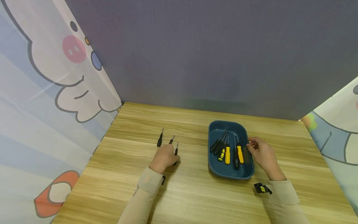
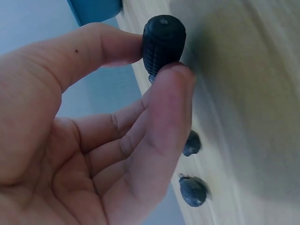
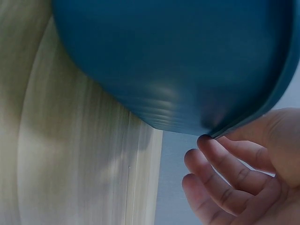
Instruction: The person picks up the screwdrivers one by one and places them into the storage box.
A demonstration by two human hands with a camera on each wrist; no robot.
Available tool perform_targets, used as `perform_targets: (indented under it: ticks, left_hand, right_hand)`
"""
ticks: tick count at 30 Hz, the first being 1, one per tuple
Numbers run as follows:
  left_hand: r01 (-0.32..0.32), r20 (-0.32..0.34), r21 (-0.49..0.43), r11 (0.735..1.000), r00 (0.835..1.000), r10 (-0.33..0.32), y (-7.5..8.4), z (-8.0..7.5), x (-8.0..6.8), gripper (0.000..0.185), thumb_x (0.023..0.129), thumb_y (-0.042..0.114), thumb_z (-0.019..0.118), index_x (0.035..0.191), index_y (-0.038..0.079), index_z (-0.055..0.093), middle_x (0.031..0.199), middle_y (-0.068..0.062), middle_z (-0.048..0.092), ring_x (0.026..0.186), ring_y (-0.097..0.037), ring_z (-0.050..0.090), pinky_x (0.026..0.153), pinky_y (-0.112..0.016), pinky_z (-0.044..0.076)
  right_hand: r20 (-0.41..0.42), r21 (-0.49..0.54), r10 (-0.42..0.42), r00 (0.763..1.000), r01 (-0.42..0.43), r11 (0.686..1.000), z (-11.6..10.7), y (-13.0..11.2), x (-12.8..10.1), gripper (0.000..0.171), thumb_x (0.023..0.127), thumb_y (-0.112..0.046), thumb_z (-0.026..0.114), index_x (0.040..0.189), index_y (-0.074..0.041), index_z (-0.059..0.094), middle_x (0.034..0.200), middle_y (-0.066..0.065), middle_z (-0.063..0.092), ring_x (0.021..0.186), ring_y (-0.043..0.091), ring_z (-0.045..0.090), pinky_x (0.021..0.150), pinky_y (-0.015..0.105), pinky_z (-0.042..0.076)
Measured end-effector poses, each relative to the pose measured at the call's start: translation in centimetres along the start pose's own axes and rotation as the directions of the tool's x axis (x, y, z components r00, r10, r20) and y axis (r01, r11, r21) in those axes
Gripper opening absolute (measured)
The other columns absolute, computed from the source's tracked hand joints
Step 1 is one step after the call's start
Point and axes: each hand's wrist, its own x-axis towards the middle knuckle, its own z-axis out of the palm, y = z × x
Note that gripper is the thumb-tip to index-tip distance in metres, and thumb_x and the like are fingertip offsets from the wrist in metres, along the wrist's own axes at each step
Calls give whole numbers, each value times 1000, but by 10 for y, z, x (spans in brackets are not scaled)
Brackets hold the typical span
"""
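My left hand point(image 1: 163, 157) pinches the black handle of a small screwdriver point(image 2: 164, 44) between thumb and forefinger, low over the table. In the head view its metal shaft points away from me. Beside it are two more small black screwdrivers, one at the left point(image 1: 160, 140) and one partly hidden behind the hand point(image 1: 171, 141). My right hand point(image 1: 263, 155) pinches the right rim of a dark blue plastic bin point(image 1: 230, 173), with forefinger under the lip in the right wrist view. Several screwdrivers lie inside, with black handles point(image 1: 236, 160) and yellow handles point(image 1: 227, 155).
The wood-grain table point(image 1: 193, 193) meets a grey panel point(image 1: 195, 62) at the back. Cartoon-print curtains hang at the left point(image 1: 42, 109) and the right point(image 1: 338, 130). A black wrist strap point(image 1: 262, 188) is at the right cuff.
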Motion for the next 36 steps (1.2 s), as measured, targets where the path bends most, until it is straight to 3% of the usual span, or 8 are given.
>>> perform_targets:
  ticks: [20,30,36]
  left_hand:
    - [-114,-8,2,994,993,114,35,-26,13,52,86,13,74,50,18,35,44,11,23,38,-4,20,35,-21,21]
    - [-190,33,27,981,981,189,79,-37,29,54,90,18,71,50,17,35,44,9,23,38,-5,18,38,-22,21]
    - [-243,68,55,968,969,239,111,-36,42,53,91,20,71,52,16,36,46,7,23,39,-8,20,41,-23,23]
  right_hand:
    - [13,-6,10,1000,-10,1000,-1,-1,-1,29,97,-5,63,122,10,61,99,23,68,85,40,66,68,54,53]
    - [17,-4,13,1000,-13,1000,0,3,0,29,97,-4,62,123,10,60,101,25,67,86,41,65,68,54,54]
    - [14,2,3,1000,-3,1000,0,0,-1,29,97,-5,63,122,10,61,99,24,68,85,41,65,69,54,53]
